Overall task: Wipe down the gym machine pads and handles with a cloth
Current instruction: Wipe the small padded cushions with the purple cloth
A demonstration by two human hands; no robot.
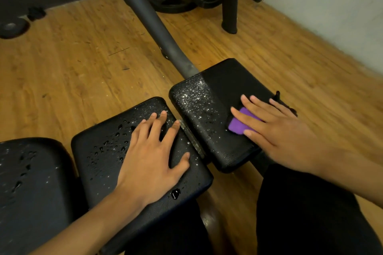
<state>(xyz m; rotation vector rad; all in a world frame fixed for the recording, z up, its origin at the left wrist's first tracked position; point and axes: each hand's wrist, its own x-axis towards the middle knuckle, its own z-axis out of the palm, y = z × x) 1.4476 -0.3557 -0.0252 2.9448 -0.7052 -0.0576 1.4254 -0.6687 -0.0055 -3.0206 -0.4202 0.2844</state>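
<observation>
Mostly hidden under flat right hand (275, 128): small purple cloth (238, 125), pressed on far black padded cushion (207, 97) (half wet). Flat left hand (153, 151), holding nothing, on drippy middle black pad (101, 151). Behind: grey metal bar (145, 12).

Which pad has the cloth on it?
The rightmost pad, where the right hand presses the purple cloth. The middle pad has only the bare left hand; the left pad has neither.

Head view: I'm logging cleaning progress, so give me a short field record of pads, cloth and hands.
cloth: purple, flat on far pad under right hand
right hand: fingers straight, pressing cloth
left hand: flat on middle pad
far pad: droplets on left part, right part looks dry
middle pad: droplets
near pad: droplets
</observation>
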